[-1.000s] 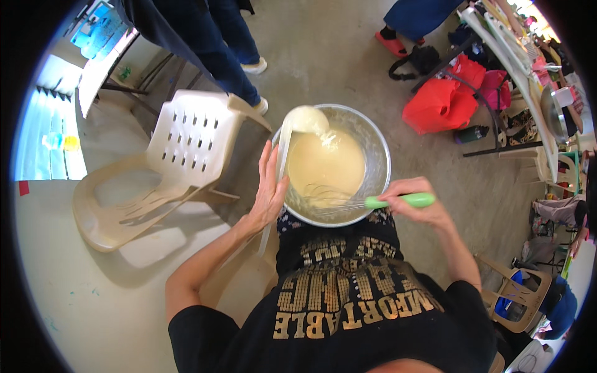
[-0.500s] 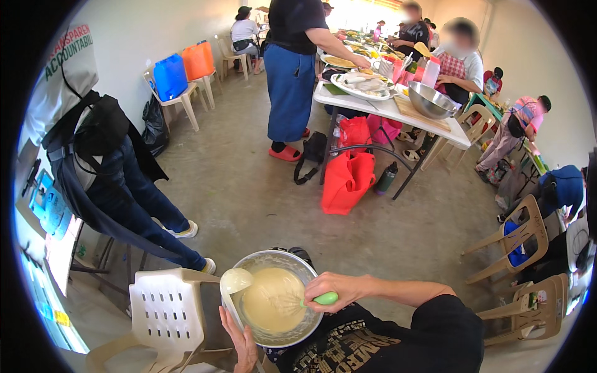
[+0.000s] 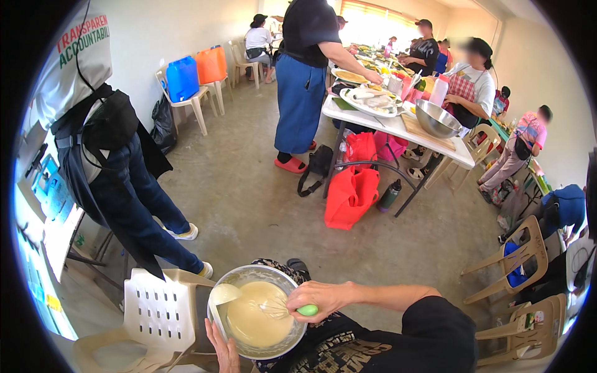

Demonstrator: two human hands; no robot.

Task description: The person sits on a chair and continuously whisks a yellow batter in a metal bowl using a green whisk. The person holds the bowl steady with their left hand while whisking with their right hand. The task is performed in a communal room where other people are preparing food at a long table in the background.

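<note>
A metal mixing bowl [image 3: 292, 343] of pale, creamy batter [image 3: 252, 317] rests at my lap. My right hand [image 3: 320, 299] is closed round the green handle of a whisk [image 3: 273, 307], whose wires dip into the batter. At the bowl's near left side, my left hand [image 3: 222, 349] steadies it with the fingers along the outer wall; its thumb is hard to make out. A cream-coloured ladle [image 3: 226, 294] leans over the left rim, its bowl end inside and its handle running down beside my left hand.
A white plastic chair [image 3: 158, 311] stands close at my left, with a person in jeans [image 3: 121, 186] beyond it. Ahead are a food-laden table [image 3: 407, 127], red bags [image 3: 351, 196] and a bottle [image 3: 390, 194] on the floor. Beige chairs [image 3: 519, 255] line the right.
The bowl and both hands sit slightly further left and lower in view. The whisk's wires have shifted within the batter, and its handle points more toward me. The view has turned slightly.
</note>
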